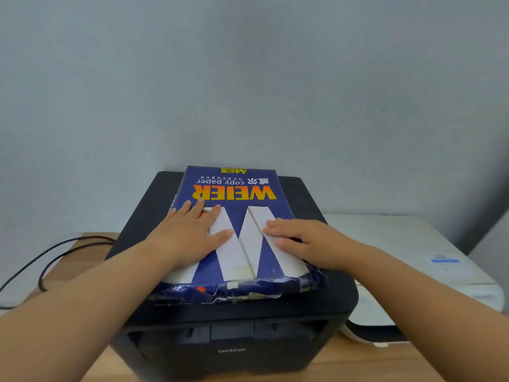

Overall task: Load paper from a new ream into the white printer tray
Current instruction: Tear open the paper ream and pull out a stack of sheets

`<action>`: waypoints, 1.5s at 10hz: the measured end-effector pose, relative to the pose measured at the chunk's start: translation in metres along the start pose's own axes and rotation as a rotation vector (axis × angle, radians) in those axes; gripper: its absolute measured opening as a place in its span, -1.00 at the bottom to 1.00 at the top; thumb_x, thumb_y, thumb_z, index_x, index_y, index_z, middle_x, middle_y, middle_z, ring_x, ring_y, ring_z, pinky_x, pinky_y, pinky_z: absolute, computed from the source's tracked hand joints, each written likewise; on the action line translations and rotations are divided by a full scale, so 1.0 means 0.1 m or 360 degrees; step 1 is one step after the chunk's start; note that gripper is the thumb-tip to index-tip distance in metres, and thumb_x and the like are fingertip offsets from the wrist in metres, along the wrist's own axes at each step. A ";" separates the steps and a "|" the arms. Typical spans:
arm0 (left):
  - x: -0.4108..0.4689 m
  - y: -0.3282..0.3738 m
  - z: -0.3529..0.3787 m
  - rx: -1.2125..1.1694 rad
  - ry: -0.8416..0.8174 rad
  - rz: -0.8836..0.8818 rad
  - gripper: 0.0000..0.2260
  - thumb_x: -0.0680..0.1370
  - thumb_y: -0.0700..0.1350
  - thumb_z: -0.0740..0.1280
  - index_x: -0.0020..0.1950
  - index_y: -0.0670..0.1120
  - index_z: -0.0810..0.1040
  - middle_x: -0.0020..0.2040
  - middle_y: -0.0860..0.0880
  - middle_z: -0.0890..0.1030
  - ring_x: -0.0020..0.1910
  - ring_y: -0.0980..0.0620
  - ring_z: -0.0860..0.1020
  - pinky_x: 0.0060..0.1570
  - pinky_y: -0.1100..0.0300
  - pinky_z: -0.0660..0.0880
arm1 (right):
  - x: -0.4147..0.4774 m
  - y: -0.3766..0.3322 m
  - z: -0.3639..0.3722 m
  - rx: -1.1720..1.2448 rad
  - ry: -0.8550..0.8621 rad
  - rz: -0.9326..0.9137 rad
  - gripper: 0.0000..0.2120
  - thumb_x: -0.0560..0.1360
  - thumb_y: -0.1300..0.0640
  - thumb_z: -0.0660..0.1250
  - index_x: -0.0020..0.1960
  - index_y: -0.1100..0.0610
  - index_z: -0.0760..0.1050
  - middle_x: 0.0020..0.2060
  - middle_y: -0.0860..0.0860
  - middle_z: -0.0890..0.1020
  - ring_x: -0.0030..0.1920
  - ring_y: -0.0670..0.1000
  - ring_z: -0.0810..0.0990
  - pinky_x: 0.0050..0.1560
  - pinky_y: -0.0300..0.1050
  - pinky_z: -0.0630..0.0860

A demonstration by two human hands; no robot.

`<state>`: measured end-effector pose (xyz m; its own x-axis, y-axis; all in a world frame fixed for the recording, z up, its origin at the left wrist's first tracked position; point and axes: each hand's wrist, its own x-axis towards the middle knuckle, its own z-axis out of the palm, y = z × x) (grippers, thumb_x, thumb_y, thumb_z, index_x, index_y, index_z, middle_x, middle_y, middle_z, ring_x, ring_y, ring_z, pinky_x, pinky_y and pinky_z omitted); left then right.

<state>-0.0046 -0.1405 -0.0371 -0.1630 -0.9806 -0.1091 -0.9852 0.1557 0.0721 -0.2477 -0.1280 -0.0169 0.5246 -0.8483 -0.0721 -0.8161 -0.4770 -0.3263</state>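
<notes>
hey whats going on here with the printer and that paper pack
A person has both palms flat on a blue pack of copy paper lying on top of a black printer. The left hand and right hand press on its near half. The wrapper looks torn at the near end. A white printer sits to the right, with no paper loaded yet.

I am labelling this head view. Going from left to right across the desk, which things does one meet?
Dark cables → black Brother printer carrying the blue WEIER copy paper ream, left hand then right hand flat on it → white printer.
</notes>
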 end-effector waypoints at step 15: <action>-0.02 0.05 -0.03 0.0013 0.0003 -0.0015 -0.38 0.52 0.31 -0.09 0.51 0.11 -0.13 0.56 -0.07 -0.14 0.52 -0.12 -0.13 0.46 -0.07 -0.13 | -0.12 -0.81 0.22 -0.0432 0.0101 0.0069 -0.75 0.58 0.13 0.14 0.10 0.18 0.55 -0.02 0.10 0.54 0.04 0.11 0.53 0.04 -0.06 0.48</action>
<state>-0.0089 -0.1385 -0.0333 -0.1537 -0.9822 -0.1080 -0.9870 0.1475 0.0630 -0.1825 -0.0737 -0.0102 0.4787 -0.8778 -0.0185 -0.8769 -0.4770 -0.0589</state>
